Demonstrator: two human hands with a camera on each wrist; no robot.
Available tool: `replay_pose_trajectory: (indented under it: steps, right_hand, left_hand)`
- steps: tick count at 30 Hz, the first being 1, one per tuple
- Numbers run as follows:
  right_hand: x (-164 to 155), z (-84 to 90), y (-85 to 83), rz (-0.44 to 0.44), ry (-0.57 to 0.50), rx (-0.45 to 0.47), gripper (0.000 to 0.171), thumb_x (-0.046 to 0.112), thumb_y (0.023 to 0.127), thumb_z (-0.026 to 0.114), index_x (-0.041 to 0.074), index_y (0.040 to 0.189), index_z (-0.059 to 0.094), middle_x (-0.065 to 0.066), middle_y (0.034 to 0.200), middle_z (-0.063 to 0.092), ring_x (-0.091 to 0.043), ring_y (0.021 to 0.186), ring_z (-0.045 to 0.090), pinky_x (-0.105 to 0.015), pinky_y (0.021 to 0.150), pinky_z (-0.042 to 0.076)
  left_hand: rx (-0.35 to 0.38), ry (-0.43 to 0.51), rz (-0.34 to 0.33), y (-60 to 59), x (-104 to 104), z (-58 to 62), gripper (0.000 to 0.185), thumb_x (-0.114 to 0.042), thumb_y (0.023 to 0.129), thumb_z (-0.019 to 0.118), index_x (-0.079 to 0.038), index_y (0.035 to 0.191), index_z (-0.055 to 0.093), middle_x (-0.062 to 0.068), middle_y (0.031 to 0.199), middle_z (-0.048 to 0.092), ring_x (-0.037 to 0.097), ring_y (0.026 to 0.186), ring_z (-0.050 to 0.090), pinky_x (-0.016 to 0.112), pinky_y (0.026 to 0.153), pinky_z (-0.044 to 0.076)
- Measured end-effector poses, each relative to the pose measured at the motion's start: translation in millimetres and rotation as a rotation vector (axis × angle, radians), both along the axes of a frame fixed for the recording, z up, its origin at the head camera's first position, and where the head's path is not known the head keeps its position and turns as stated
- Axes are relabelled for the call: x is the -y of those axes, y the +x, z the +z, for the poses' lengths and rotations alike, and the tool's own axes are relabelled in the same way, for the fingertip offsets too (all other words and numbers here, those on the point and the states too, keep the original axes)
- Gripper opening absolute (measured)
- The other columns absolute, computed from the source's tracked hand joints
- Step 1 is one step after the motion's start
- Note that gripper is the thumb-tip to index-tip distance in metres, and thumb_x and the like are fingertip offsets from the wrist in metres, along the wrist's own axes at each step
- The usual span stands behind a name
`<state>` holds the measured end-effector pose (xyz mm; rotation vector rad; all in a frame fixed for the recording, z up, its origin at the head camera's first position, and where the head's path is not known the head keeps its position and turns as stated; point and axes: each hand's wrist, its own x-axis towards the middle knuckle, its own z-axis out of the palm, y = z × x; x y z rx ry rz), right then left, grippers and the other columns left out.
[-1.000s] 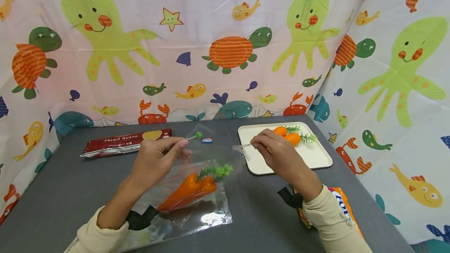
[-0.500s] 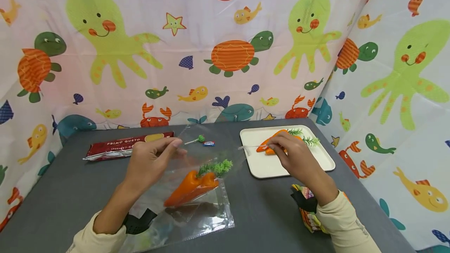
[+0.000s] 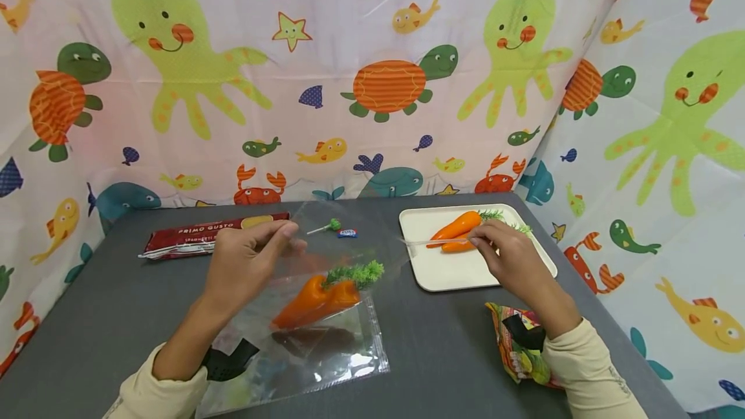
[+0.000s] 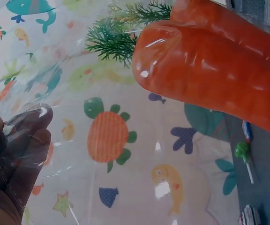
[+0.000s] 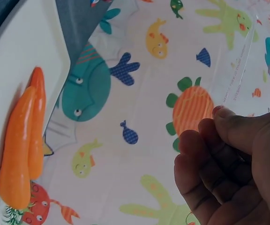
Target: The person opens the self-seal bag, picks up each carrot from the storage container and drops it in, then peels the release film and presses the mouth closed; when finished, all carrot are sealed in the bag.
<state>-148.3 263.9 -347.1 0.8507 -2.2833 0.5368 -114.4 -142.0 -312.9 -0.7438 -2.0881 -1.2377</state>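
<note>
My left hand [image 3: 247, 260] pinches the upper edge of a clear plastic bag [image 3: 372, 341] at its left side. Inside the bag lie two orange toy carrots [image 3: 305, 306] with green tops; they show large in the left wrist view. My right hand [image 3: 515, 267] is over the tray and pinches the end of a thin clear plastic strip [image 3: 436, 241] between thumb and fingers. That strip stretches left toward the bag's top edge. In the right wrist view, small red print runs along the clear plastic [image 5: 240, 70] above the thumb.
More toy carrots [image 3: 460, 224] lie on a cream tray [image 3: 433, 273] at the right. A colourful snack packet [image 3: 512, 341] is under the right wrist. A red spaghetti packet [image 3: 186, 239] lies at the back left, with a green lollipop [image 3: 334, 224] and small blue wrapped candy [image 3: 347, 233] behind the bag.
My right hand has moved right across the tray, and a longer stretch of the clear strip shows. The carrots on the tray are less covered. My left hand has stayed nearly in place.
</note>
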Motion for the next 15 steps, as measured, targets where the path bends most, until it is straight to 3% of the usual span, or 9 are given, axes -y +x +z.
replay_pose_trajectory:
  steps: [8, 15]
  right_hand:
    - [-18, -8.4, -4.5, -0.058, 0.024, 0.023, 0.016, -0.008, 0.078, 0.076, 0.0, 0.09, 0.069, -0.004, 0.085, 0.064, -0.012, 0.069, 0.054, -0.031, 0.059, 0.051]
    - [-25, -11.0, -4.4, -0.054, 0.017, 0.037, 0.016, -0.009, 0.078, 0.076, 0.0, 0.09, 0.069, -0.004, 0.084, 0.064, -0.011, 0.068, 0.052, -0.027, 0.059, 0.048]
  left_hand:
    - [-0.016, 0.013, -0.013, -0.4, 1, 4.7, 0.01, 0.0, 0.089, 0.069, -0.004, 0.092, 0.077, 0.0, 0.072, 0.072, 0.011, 0.059, 0.067, 0.021, 0.036, 0.032]
    - [-0.003, 0.026, -0.015, 1.7, 2, 6.6, 0.011, 0.003, 0.088, 0.069, -0.003, 0.092, 0.077, 0.001, 0.072, 0.072, 0.014, 0.062, 0.069, 0.021, 0.041, 0.041]
